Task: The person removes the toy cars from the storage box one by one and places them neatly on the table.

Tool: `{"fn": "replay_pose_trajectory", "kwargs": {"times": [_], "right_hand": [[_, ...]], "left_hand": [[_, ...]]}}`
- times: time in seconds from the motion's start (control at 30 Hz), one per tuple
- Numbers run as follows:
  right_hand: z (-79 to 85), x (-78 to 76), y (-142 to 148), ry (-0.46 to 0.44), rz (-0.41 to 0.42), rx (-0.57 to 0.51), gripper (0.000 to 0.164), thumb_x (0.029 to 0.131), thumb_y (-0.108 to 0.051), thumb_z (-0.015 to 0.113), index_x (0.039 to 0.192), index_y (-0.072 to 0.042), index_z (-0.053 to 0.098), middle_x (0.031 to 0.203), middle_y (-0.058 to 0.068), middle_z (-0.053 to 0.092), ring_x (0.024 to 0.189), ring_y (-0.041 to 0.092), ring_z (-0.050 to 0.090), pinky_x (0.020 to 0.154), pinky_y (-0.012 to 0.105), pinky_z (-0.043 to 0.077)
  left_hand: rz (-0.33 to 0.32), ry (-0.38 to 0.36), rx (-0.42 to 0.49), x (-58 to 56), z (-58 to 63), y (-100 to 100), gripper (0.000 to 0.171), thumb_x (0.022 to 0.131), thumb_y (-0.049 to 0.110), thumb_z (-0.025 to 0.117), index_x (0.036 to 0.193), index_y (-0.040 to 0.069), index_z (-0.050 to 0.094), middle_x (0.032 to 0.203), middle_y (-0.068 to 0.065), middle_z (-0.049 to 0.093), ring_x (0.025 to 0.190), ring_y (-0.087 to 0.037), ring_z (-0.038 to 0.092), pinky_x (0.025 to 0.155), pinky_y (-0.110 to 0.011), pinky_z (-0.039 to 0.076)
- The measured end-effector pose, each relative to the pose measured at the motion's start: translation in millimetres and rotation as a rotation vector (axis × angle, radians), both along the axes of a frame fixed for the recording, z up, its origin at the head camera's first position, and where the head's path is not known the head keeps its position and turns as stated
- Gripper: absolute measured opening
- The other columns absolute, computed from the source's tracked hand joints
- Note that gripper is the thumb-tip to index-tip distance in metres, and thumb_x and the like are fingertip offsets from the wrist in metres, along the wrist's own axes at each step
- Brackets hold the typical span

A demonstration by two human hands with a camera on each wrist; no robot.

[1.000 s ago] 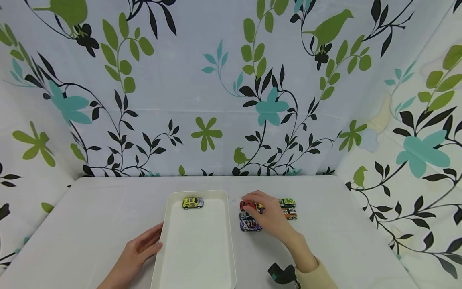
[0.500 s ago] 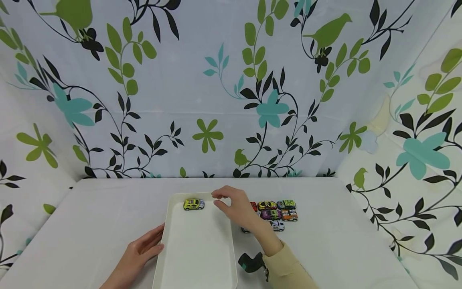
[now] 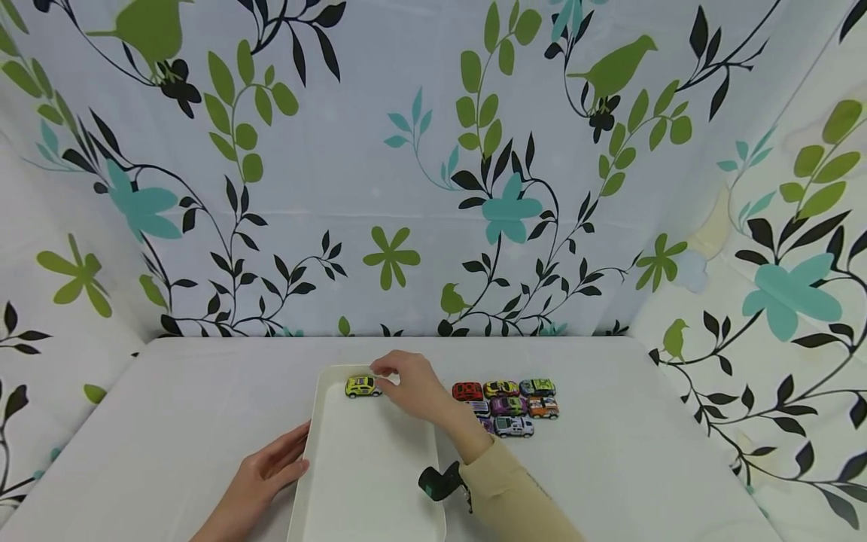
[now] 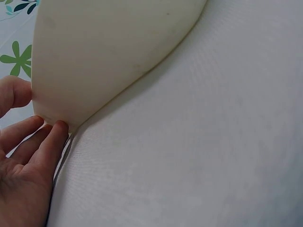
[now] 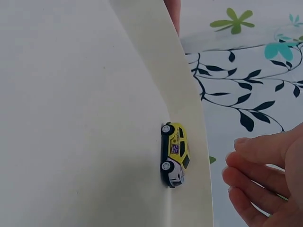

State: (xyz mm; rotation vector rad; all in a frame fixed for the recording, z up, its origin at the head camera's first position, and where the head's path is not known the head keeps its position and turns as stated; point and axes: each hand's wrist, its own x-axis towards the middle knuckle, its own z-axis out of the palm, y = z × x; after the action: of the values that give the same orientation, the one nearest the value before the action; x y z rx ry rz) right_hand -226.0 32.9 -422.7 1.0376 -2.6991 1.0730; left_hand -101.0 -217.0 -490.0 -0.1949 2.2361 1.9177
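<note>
A yellow toy car with a purple number stands in the far end of a white tray; it also shows in the right wrist view. My right hand hovers over the tray's far edge, just right of the car. Its fingers are loosely bent, with nothing between them, in the right wrist view. My left hand touches the tray's left outer side with thumb and fingertips; the left wrist view shows them on the tray wall.
Right of the tray, several toy cars stand close together in rows, among them a red car, a purple car, an orange car and a white car. My right forearm partly covers the group's left side. Patterned cloth surrounds the white table.
My right hand has left the toy cars at the red one and moved left across to the yellow car in the tray. My left hand stays at the tray's side.
</note>
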Motion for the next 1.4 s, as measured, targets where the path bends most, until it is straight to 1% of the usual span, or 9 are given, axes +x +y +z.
{"fn": "replay_pose_trajectory", "kwargs": {"times": [0.1,0.27,0.47,0.63,0.77,0.83,0.93,1.2,1.4], "right_hand": [[-1.1,-1.9,-11,-0.015,-0.033,0.075,0.024,0.094,-0.011,0.069,0.117,-0.007,0.072,0.110,0.002,0.072,0.101,0.015,0.064,0.088,0.025,0.054],[-6.5,-5.3,-24,-0.020,-0.047,0.181,0.026,0.093,-0.013,0.071,0.118,-0.009,0.073,0.115,0.003,0.072,0.107,0.017,0.063,0.091,0.027,0.053],[-14.7,-6.2,-26,0.003,-0.024,0.286,0.030,0.090,-0.013,0.073,0.120,-0.011,0.072,0.122,0.004,0.070,0.112,0.020,0.061,0.098,0.030,0.050],[-19.3,-4.7,-23,0.007,-0.013,0.268,0.030,0.089,-0.005,0.073,0.119,-0.009,0.072,0.124,0.004,0.069,0.117,0.020,0.062,0.104,0.030,0.049],[-18.4,-3.5,-21,0.009,-0.005,0.251,0.029,0.088,-0.002,0.072,0.116,-0.008,0.073,0.120,0.004,0.069,0.116,0.019,0.063,0.103,0.029,0.050],[-17.8,-2.9,-21,0.015,0.000,0.262,0.030,0.088,-0.001,0.072,0.116,-0.009,0.074,0.120,0.003,0.069,0.116,0.018,0.063,0.103,0.028,0.050],[-17.8,-2.1,-20,0.027,0.004,0.284,0.031,0.086,0.000,0.073,0.115,-0.011,0.075,0.120,0.003,0.069,0.116,0.017,0.063,0.103,0.027,0.050],[-21.0,0.5,-21,0.051,0.003,0.315,0.030,0.082,0.000,0.077,0.109,-0.014,0.077,0.110,-0.001,0.067,0.100,0.010,0.062,0.092,0.023,0.053],[-20.7,3.7,-20,0.048,0.000,0.332,0.026,0.082,-0.003,0.079,0.106,-0.014,0.076,0.098,-0.004,0.064,0.087,0.007,0.055,0.081,0.019,0.051]], "left_hand": [[0.000,0.000,0.000,-0.1,-0.2,0,0.068,0.096,0.027,0.068,0.153,0.006,0.039,0.156,-0.016,0.041,0.142,-0.033,0.039,0.100,-0.031,0.054],[-0.003,0.004,0.005,0.4,-0.4,0,0.067,0.097,0.025,0.067,0.153,0.004,0.038,0.156,-0.018,0.040,0.143,-0.035,0.039,0.100,-0.032,0.054],[0.001,0.007,0.009,0.6,0.7,2,0.066,0.097,0.024,0.067,0.153,0.004,0.038,0.156,-0.018,0.039,0.142,-0.035,0.039,0.099,-0.033,0.054],[-0.002,0.017,0.010,0.3,1.1,2,0.065,0.096,0.023,0.067,0.153,0.004,0.039,0.156,-0.018,0.040,0.142,-0.034,0.040,0.098,-0.031,0.055],[0.002,0.009,0.001,0.4,1.3,2,0.067,0.096,0.026,0.068,0.153,0.005,0.039,0.156,-0.017,0.040,0.142,-0.034,0.039,0.099,-0.032,0.055],[0.010,-0.004,0.003,0.4,1.3,2,0.068,0.095,0.028,0.069,0.153,0.007,0.040,0.156,-0.016,0.041,0.142,-0.034,0.039,0.098,-0.032,0.055],[0.007,0.002,-0.001,0.5,1.2,2,0.069,0.095,0.029,0.069,0.153,0.006,0.039,0.156,-0.016,0.040,0.142,-0.034,0.039,0.098,-0.032,0.055],[0.009,0.013,-0.007,1.1,0.4,2,0.067,0.095,0.027,0.069,0.152,0.006,0.040,0.155,-0.016,0.042,0.142,-0.033,0.041,0.098,-0.031,0.055],[0.001,0.023,-0.016,0.9,0.3,2,0.066,0.097,0.025,0.067,0.153,0.005,0.039,0.155,-0.017,0.041,0.142,-0.033,0.040,0.099,-0.031,0.055]]}}
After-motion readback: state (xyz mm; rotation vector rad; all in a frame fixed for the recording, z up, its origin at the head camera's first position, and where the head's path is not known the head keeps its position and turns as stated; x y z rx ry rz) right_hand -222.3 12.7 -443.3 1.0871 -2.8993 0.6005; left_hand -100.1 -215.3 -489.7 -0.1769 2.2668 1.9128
